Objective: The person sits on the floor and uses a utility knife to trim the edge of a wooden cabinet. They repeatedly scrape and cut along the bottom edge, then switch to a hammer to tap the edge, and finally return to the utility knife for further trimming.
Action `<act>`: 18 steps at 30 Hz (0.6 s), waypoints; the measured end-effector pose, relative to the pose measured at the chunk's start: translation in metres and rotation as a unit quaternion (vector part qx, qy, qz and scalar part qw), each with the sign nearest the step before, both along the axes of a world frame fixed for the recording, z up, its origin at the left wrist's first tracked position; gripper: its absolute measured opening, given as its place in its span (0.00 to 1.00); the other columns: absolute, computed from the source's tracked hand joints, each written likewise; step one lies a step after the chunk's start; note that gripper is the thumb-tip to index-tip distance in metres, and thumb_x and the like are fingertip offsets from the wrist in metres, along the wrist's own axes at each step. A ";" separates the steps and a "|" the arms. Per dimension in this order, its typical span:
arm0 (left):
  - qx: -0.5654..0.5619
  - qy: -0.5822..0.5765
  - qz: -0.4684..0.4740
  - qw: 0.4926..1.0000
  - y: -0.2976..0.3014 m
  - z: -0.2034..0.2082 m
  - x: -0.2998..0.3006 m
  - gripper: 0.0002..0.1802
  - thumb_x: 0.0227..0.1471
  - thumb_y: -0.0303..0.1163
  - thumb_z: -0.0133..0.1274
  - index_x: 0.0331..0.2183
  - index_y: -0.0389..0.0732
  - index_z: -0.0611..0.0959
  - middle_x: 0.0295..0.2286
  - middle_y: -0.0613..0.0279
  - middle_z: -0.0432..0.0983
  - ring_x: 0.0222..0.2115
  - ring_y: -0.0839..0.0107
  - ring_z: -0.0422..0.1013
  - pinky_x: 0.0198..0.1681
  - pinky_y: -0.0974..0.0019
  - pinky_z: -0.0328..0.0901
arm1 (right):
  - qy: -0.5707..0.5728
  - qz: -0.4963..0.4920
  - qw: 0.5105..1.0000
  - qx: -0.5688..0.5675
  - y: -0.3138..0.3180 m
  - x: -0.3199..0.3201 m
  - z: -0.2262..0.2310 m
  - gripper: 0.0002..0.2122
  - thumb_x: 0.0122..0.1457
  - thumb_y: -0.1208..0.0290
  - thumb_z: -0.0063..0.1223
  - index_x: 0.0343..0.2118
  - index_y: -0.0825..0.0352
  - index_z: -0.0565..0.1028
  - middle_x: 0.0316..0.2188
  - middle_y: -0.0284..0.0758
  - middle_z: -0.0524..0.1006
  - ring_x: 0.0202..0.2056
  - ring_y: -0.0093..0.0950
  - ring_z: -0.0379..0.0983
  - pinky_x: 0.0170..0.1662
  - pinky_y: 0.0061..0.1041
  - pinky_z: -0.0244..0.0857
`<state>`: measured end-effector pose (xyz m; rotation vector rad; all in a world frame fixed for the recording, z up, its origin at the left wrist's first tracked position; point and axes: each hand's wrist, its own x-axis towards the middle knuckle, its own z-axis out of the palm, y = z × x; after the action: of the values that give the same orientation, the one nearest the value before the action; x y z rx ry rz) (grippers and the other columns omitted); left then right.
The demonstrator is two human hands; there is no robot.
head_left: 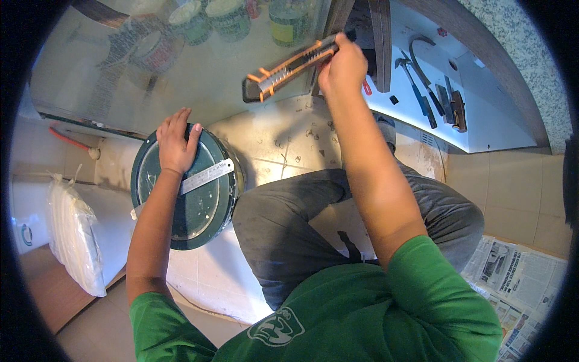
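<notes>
My left hand [176, 143] lies with fingers spread on the dark green round lid of a bucket [196, 220]. Across that lid runs a metal ruler [208, 176], partly covered by my left forearm. Up and to the right, my right hand [345, 67] is closed around one end of a long black tool with orange edges [289, 67]. Its far end has a silvery section and orange tabs. The tool is held in the air before the glass pane [241, 72]; its exact kind cannot be made out.
Small curled scraps [310, 134] lie on the floor ahead. At the right, a white shelf [440, 90] holds a hammer [416, 87], a curved-handled tool [425, 72] and a hand plane [459, 111]. A wrapped white bundle [75, 235] stands left; newspaper [518, 277] lies lower right.
</notes>
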<state>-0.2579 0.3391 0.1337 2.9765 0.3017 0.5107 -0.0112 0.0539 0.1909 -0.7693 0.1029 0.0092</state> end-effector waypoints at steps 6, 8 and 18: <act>0.007 -0.016 0.001 1.000 0.000 -0.002 0.001 0.29 0.62 0.50 0.49 0.57 0.43 0.76 0.57 0.55 0.72 0.58 0.53 0.65 0.64 0.52 0.53 | 0.079 0.033 0.996 -0.020 -0.014 -0.008 -0.030 0.05 0.67 0.74 0.50 0.39 0.70 0.70 0.32 0.40 0.74 0.33 0.38 0.77 0.36 0.41 0.75; 0.002 -0.014 0.000 1.000 -0.001 0.000 0.001 0.29 0.61 0.50 0.49 0.57 0.42 0.76 0.57 0.55 0.73 0.57 0.52 0.65 0.64 0.52 0.53 | 0.007 0.034 0.999 -0.002 -0.013 -0.002 -0.004 0.05 0.67 0.74 0.50 0.40 0.70 0.70 0.34 0.40 0.74 0.34 0.38 0.77 0.40 0.42 0.75; -0.002 -0.006 0.001 1.000 -0.002 0.002 0.001 0.28 0.62 0.49 0.49 0.56 0.41 0.77 0.56 0.54 0.73 0.57 0.52 0.65 0.63 0.52 0.54 | 0.002 0.070 0.988 0.135 -0.001 0.013 0.088 0.05 0.67 0.69 0.52 0.35 0.64 0.73 0.29 0.35 0.76 0.29 0.33 0.75 0.34 0.32 0.72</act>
<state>-0.2568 0.3373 0.1360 2.9682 0.3049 0.5282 0.0020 0.0525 0.2786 -0.5050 0.0505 0.1559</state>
